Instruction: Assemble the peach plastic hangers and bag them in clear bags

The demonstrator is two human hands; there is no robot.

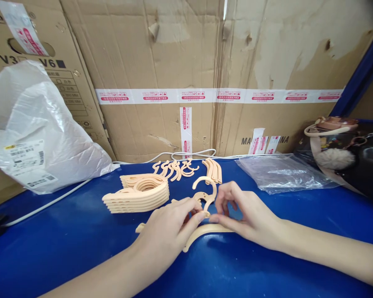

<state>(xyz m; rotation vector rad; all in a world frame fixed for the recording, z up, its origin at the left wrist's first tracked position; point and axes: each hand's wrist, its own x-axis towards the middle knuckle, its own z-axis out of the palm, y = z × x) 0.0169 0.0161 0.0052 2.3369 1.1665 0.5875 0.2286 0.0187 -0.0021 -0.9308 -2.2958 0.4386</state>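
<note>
My left hand (182, 219) is closed, thumb and forefinger pinching the base of a cream plastic hanger hook (214, 188) that stands upright. A cream hanger piece (141, 227) shows partly from under this hand. Just right of the hook, my right hand (239, 207) has its fingers curled and its thumb held apart, with nothing visible between them. Below the hands lies a curved hanger arm (202, 234) on the blue table (236, 269). Behind the hook is another rounded hanger part (201, 196), half hidden by my left fingers.
A neat stack of folded hangers (139, 196) sits left. Loose hooks (174, 169) and curved arms (214, 170) lie behind. A white parcel bag (43, 128), a clear plastic bag (279, 174), a black bag (360, 157), a white cable (49, 203) and cardboard (158, 128) surround the table.
</note>
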